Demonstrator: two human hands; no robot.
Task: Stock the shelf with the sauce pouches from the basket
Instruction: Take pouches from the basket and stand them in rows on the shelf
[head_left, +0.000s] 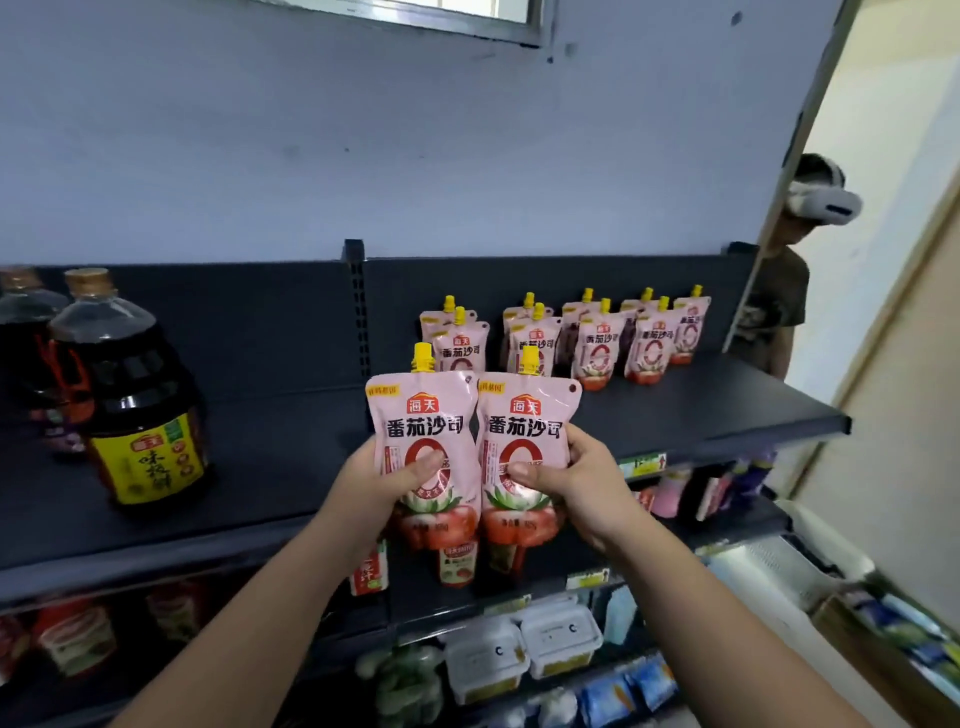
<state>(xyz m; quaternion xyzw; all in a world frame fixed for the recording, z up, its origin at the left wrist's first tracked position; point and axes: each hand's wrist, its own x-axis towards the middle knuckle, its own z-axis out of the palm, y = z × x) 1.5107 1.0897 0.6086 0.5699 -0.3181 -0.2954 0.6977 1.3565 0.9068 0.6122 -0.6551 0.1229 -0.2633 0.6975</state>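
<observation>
Open shelf front (727, 413), pouch rows (597, 345) behind

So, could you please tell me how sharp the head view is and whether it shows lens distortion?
Head view: the left pouch and right pouch are sharp, print legible; the top shelf bends with wide-angle distortion; the lower-shelf goods are soft toward the corners; lighting is even.

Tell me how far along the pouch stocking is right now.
Done: several sauce pouches stand upright at the back of the top shelf. In hand: the left hand grips the left pouch, the right hand the right pouch, side by side before that shelf, not yet set down. Left: placing these two; the basket is out of view, so how many remain cannot be told.
</observation>
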